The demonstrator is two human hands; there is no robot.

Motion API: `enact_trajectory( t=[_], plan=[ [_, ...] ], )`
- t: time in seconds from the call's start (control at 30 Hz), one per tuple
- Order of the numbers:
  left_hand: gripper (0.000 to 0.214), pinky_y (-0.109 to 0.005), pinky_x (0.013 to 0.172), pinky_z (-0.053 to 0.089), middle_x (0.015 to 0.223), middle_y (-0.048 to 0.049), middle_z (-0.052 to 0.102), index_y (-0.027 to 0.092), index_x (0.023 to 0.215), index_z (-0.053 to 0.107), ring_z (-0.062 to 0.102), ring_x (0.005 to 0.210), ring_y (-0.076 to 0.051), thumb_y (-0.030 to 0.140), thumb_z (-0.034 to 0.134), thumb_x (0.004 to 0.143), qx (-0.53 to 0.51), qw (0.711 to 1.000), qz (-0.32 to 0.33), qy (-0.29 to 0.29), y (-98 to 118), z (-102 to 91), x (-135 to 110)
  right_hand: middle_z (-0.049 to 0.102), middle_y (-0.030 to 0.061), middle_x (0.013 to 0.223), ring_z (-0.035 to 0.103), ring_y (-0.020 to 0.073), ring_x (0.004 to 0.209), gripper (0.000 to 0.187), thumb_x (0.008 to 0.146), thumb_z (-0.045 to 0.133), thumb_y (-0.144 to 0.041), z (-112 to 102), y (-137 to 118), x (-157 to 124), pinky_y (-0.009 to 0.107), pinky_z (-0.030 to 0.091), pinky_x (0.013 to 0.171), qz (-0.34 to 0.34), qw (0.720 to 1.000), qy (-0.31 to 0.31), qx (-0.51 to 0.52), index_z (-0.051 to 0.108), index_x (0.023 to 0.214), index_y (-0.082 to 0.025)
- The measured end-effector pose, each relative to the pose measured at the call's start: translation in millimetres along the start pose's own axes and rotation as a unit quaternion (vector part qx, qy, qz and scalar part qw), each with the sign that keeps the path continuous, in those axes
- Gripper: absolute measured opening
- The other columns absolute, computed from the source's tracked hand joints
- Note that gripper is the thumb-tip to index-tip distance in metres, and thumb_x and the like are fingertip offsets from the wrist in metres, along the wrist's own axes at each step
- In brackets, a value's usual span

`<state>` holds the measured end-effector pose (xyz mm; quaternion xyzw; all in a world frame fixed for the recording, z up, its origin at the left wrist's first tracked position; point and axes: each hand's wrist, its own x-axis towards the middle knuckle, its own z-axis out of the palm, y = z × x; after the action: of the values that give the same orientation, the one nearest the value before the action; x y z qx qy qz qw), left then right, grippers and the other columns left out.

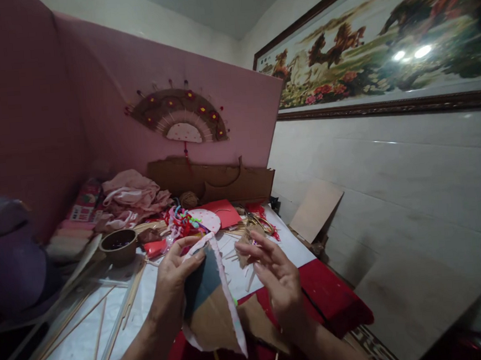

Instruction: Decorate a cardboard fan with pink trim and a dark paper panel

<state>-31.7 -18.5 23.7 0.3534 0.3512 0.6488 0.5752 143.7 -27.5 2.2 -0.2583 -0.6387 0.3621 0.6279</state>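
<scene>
My left hand [176,268] grips the upper corner of a cardboard piece [212,323], its thumb on the face and fingers behind. The piece is brown with a dark blue-grey patch, and pale pink fabric edging is folded over its borders. My right hand [277,277] is raised to the right of the piece, apart from it, fingers bent and spread, with nothing visible in them. Behind those fingers lies a crumpled brown scrap [243,252] on the white table surface. Below, between the piece and my right wrist, is a torn cardboard scrap [260,322].
A brown bowl [120,249] of dark contents stands left, near thin wooden sticks [97,335]. Behind are colourful pipe cleaners [181,220], a dotted oval [205,220], red paper [222,212], scissors [263,222] and pink cloth [135,194]. A decorated fan [180,110] hangs on the pink panel.
</scene>
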Motion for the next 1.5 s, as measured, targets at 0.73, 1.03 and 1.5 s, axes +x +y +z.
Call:
enact_trajectory(
  t=[0.73,1.03,1.5],
  plan=[
    [0.036,-0.020,0.059,0.042,0.077,0.0012,0.061,0.015,0.091,0.057,0.055,0.064,-0.009,0.018,0.071,0.058,-0.061,0.941,0.197,0.270,4,-19.9,25,0.049,-0.0042,0.042,0.034,0.0043,0.031,0.047,0.077,0.053,-0.058,-10,37,38,0.017,0.023,0.030,0.169,0.982,-0.009,-0.081,0.061,0.071,-0.013],
    [0.041,-0.018,0.061,0.044,0.086,0.0013,0.066,0.019,0.096,0.055,0.060,0.069,-0.010,0.026,0.076,0.062,-0.080,0.978,0.167,0.100,0,-12.4,14,0.050,-0.0043,0.060,0.039,0.0062,0.046,0.036,0.064,0.070,-0.048,25,17,37,0.017,0.030,0.039,0.253,0.954,-0.162,-0.009,0.059,0.076,-0.016],
    [0.026,-0.025,0.055,0.050,0.065,0.0015,0.061,0.014,0.078,0.058,0.059,0.058,-0.013,0.033,0.072,0.066,0.001,0.999,0.043,0.018,-11,-14.1,11,0.048,-0.0052,0.053,0.036,0.0063,0.045,0.023,0.067,0.068,-0.035,23,34,38,0.018,0.027,0.041,0.244,0.968,-0.015,0.056,0.058,0.070,-0.015]
  ],
)
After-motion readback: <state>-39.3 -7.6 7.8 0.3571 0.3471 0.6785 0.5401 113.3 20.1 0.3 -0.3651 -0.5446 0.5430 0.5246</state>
